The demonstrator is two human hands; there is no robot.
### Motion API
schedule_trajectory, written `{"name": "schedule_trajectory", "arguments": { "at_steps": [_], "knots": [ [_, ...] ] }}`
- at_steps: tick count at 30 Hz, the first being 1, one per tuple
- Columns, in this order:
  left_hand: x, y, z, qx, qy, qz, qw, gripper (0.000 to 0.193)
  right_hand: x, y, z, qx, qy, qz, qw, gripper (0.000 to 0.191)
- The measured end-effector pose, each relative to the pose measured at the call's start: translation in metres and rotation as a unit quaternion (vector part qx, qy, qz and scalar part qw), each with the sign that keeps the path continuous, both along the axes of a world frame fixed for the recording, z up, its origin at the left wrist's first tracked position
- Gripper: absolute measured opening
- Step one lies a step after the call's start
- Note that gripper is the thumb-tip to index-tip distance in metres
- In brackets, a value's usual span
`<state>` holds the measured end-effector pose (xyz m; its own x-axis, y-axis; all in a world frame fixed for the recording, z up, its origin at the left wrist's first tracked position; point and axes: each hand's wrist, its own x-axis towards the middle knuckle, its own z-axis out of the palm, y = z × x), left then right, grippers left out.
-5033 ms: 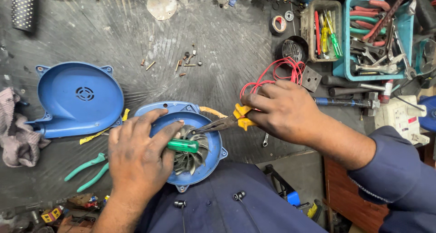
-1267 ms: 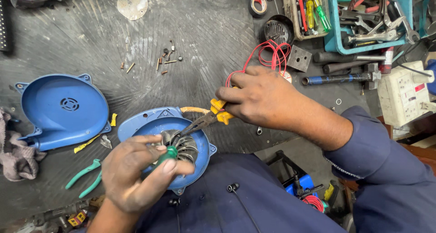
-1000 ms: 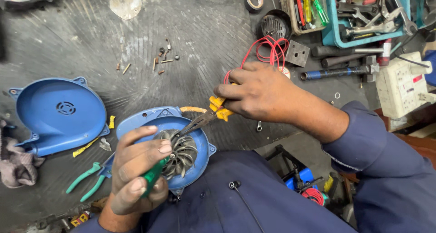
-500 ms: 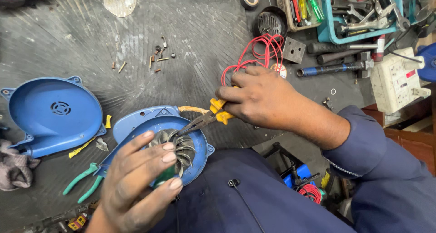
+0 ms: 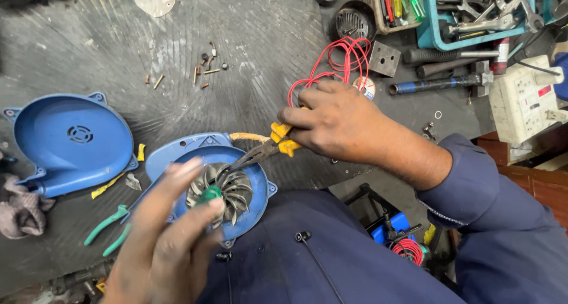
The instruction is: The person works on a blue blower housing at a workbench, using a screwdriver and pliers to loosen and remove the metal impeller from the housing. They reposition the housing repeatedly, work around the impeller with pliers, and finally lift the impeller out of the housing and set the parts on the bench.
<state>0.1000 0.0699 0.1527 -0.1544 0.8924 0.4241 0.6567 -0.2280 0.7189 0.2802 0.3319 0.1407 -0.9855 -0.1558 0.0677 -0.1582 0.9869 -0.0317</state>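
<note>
A blue blower housing (image 5: pixel 177 153) lies at the near table edge with a grey metal fan wheel (image 5: pixel 236 188) inside it. My left hand (image 5: pixel 163 245) is blurred and grips a green-handled screwdriver (image 5: pixel 211 192) over the middle of the fan. My right hand (image 5: pixel 340 123) holds yellow-handled pliers (image 5: pixel 278 144), whose jaws reach down to the fan's upper right edge.
The blue housing cover (image 5: pixel 65 141) lies to the left beside a rag (image 5: pixel 21 212). Green-handled pliers (image 5: pixel 106 228) lie near my left wrist. Loose screws (image 5: pixel 201 73), red wire (image 5: pixel 337 55), a white socket strip (image 5: pixel 523 100) and tool trays (image 5: pixel 473 14) fill the back and right.
My left hand has shifted along the fan with the screwdriver, pulling back toward me and then returning over the hub. The right hand keeps the pliers at the fan's edge.
</note>
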Motion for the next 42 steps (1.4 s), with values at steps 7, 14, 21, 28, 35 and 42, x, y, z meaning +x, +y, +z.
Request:
{"name": "schedule_trajectory", "arguments": {
  "at_steps": [7,14,21,28,35,42],
  "knots": [
    [-0.006,0.01,-0.012,0.078,-0.001,-0.045,0.996,0.036,-0.003,0.002,-0.003,-0.031,0.006,-0.006,0.999,0.016],
    [0.004,0.006,-0.006,0.04,0.031,0.053,0.997,0.038,-0.002,0.001,-0.007,-0.024,-0.003,-0.002,1.0,0.013],
    [0.002,0.007,-0.017,0.081,-0.013,0.078,0.994,0.038,-0.004,0.001,-0.01,-0.058,0.008,-0.006,0.998,0.019],
    [-0.001,-0.007,0.001,-0.017,0.085,0.06,0.994,0.041,0.0,-0.004,-0.006,-0.043,-0.003,-0.005,0.999,0.02],
    [0.0,-0.006,-0.006,0.034,0.03,-0.003,0.999,0.032,0.003,-0.012,0.0,-0.045,-0.007,-0.026,0.999,0.019],
    [-0.005,-0.012,0.006,-0.031,0.083,0.033,0.995,0.045,0.008,-0.018,0.002,-0.025,-0.029,-0.025,0.999,0.018]
  ]
}}
